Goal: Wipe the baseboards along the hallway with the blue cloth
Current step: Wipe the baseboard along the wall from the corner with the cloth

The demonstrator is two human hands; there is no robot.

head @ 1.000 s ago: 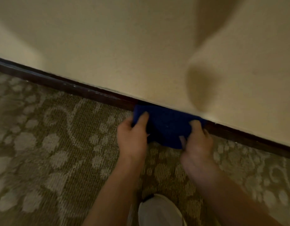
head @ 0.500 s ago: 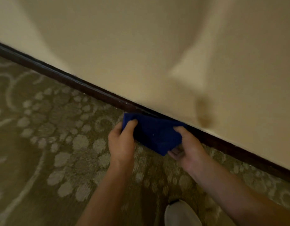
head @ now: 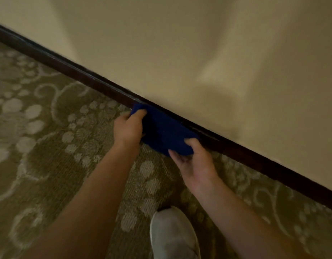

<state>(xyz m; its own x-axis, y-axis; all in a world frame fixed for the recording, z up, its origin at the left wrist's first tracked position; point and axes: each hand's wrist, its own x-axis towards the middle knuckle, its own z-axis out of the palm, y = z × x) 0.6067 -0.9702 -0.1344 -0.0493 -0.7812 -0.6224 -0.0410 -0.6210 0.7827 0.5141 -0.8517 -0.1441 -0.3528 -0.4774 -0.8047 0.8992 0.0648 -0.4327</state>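
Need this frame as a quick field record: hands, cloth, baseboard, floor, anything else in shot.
left hand: grips the left end of the blue cloth, fingers curled over its top edge
right hand: pinches the right end of the cloth
blue cloth: bunched, stretched between both hands, pressed to the baseboard
baseboard: dark, runs diagonally from upper left to lower right
wall: plain cream
carpet: olive with pale floral pattern
shoe: light grey, bottom centre, on the carpet
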